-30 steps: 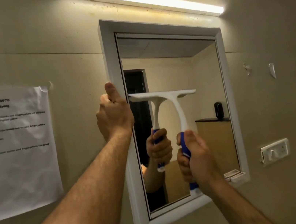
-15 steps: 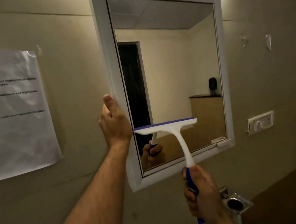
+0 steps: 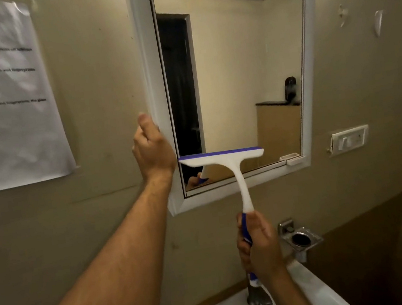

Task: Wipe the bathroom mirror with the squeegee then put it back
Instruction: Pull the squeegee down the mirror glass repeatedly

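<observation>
Wiping stroke nearly done: right hand (image 3: 259, 245) fingers wrap the squeegee (image 3: 224, 159) at the mirror (image 3: 234, 69) bottom, left hand (image 3: 152, 150) grips its frame; next likely another pass

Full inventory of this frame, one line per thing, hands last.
mirror: 1, white frame, on wall
squeegee: 1, white and blue, blade low on the glass
paper sheet: 1, white, printed, wall left
switch plate: 1, white, wall right
soap holder: 1, metal, below mirror
sink: 1, white, bottom
tap: 1, metal, on sink
wall hooks: 2, pale, upper right
left hand: holds mirror frame's left edge
right hand: grips squeegee's blue grip
</observation>
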Demonstrator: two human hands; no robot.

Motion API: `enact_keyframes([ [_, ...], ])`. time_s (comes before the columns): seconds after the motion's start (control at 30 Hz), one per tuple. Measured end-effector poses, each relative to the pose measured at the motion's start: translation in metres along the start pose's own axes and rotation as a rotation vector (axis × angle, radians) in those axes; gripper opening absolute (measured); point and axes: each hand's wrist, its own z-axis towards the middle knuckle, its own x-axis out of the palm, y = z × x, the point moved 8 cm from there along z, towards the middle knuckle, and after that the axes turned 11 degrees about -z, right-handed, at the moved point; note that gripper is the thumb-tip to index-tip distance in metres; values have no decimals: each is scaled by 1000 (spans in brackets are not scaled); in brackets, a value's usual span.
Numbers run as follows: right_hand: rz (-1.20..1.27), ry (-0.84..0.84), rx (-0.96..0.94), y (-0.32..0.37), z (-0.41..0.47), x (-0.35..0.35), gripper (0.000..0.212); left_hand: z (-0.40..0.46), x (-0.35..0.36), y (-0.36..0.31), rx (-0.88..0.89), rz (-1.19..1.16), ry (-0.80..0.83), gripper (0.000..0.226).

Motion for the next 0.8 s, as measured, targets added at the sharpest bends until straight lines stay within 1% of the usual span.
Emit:
enact_keyframes([
  [0.2, -50, -2, -102, 29, 18, -5, 39, -9, -5, 4, 28, 12, -7, 47],
  [0.27, -49, 3, -112, 27, 19, -2, 41, -10, -3, 5, 25, 12, -3, 43],
  [0.37, -24, 16, -93, 14, 16, 1, 45, -12, -3, 7, 29, -14, -5, 42],
  [0.53, -18, 16, -86, 5, 12, -4, 43, -11, -3, 9, -2, -23, -16, 42],
  [0.67, -39, 1, -53, -7, 2, -6, 43, -11, -4, 7, 20, 8, -10, 43],
  [0.8, -21, -10, 6, -27, -13, -8, 42, -10, -5, 10, -38, 11, -4, 44],
])
